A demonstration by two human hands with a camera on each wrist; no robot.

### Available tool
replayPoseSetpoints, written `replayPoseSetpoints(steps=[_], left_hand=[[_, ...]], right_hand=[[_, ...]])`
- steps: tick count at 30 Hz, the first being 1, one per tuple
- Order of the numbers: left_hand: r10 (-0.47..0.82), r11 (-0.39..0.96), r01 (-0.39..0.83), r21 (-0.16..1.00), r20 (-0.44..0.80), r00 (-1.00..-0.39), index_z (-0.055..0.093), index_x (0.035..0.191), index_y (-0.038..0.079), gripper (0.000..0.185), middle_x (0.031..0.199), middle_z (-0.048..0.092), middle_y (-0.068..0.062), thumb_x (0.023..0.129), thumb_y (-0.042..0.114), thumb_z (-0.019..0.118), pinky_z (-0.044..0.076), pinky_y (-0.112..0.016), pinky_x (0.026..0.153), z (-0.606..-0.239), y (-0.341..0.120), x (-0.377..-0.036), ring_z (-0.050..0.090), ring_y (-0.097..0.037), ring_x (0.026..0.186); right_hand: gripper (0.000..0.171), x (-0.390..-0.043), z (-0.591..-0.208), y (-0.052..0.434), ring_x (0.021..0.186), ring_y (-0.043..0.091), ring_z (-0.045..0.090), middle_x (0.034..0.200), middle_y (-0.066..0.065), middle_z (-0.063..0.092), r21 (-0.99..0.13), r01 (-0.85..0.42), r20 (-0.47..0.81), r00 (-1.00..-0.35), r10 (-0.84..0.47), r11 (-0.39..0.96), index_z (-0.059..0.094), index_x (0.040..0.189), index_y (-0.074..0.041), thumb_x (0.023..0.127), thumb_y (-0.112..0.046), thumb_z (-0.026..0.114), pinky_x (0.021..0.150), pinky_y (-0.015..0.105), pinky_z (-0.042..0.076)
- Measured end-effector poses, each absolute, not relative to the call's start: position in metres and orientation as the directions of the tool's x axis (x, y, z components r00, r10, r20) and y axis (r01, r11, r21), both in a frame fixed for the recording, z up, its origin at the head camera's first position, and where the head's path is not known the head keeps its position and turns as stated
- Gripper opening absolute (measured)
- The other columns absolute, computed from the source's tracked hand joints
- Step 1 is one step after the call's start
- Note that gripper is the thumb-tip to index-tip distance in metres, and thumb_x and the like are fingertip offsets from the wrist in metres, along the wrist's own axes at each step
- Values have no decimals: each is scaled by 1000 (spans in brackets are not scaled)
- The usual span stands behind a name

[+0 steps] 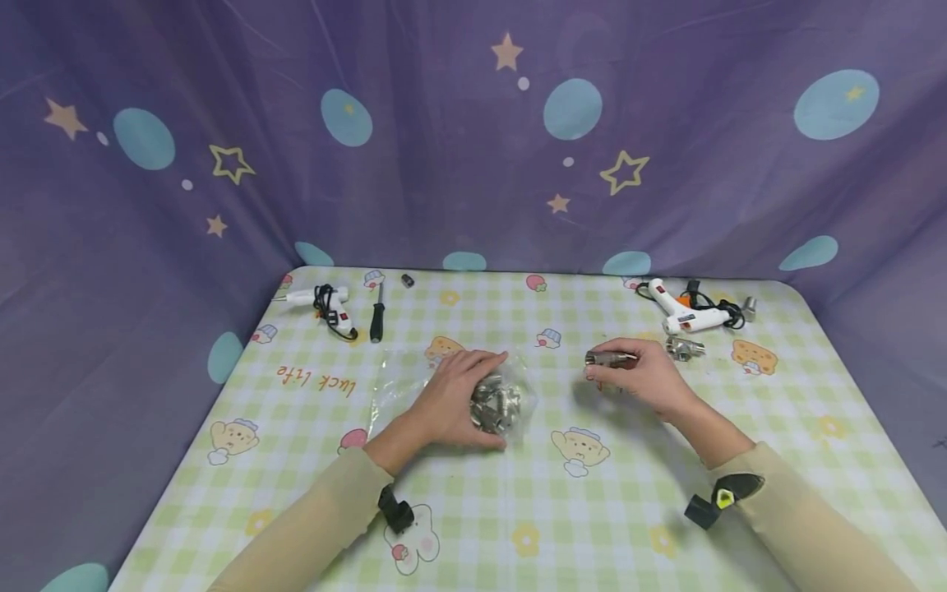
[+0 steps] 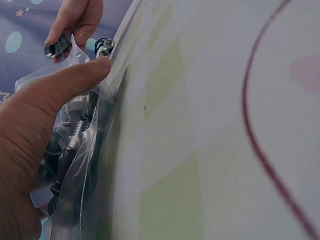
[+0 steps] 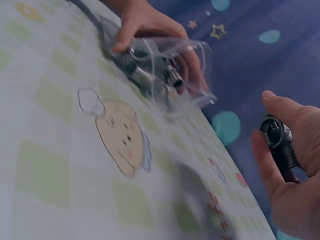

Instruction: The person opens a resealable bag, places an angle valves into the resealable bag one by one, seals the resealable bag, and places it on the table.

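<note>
On the table, my left hand (image 1: 455,403) grips a clear plastic bag (image 1: 399,380), its thumb and fingers spread around the bulging end. Inside the bag lie several shiny metal fittings (image 1: 494,404), some with threaded ends in the left wrist view. To the right, my right hand (image 1: 647,380) pinches a threaded metal fitting (image 1: 610,359) between thumb and fingers, held above the tablecloth. Its round hollow end (image 3: 274,131) shows in the right wrist view. Just beyond that hand, more metal fittings (image 1: 684,349) lie on the cloth.
A white glue gun (image 1: 684,312) with a black cord lies at the back right, beside a metal piece (image 1: 750,308). At the back left are another glue gun (image 1: 325,304), a black-handled screwdriver (image 1: 377,319) and a small dark metal part (image 1: 408,281). A purple curtain (image 1: 459,181) hangs behind.
</note>
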State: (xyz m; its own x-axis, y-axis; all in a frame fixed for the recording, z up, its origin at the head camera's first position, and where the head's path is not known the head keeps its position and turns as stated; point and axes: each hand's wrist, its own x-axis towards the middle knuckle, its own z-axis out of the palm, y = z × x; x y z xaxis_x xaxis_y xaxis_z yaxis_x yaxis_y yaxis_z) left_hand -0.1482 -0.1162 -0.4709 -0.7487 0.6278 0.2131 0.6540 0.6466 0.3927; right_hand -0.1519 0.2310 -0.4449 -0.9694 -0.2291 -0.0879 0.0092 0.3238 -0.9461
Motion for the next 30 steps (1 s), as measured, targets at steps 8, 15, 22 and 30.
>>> replayPoseSetpoints(steps=[8, 15, 22, 30], left_hand=[[630, 646, 659, 385, 218, -745, 44, 163, 14, 128, 154, 56, -5, 58, 65, 97, 42, -61, 120, -471, -116, -149, 54, -30, 138], [630, 645, 663, 381, 227, -743, 45, 162, 13, 130, 153, 56, -6, 56, 66, 98, 43, -60, 118, -470, -115, -148, 54, -30, 137], [628, 650, 657, 382, 217, -747, 44, 163, 14, 130, 154, 55, -3, 58, 68, 97, 42, -58, 120, -469, -115, -148, 54, -28, 137], [626, 648, 656, 387, 221, -748, 45, 162, 13, 129, 154, 56, -3, 58, 68, 97, 43, -59, 119, -470, -115, -148, 53, -28, 139]], right_hand=[[49, -153, -450, 200, 96, 8, 77, 123, 16, 76, -954, 9, -109, -941, -320, 298, 69, 137, 3, 96, -21, 82, 78, 28, 63], [46, -150, -449, 182, 115, 32, 76, 143, 26, 64, -971, 33, -127, -911, -391, 238, 61, 145, 5, 104, -12, 70, 91, 26, 63], [39, -145, -449, 168, 116, 38, 75, 144, 30, 60, -981, 18, -100, -900, -425, 192, 62, 140, 9, 103, -3, 66, 95, 34, 64], [28, -142, -453, 149, 91, 16, 79, 114, 16, 77, -968, 0, -98, -921, -376, 251, 73, 117, -2, 93, -14, 83, 79, 30, 67]])
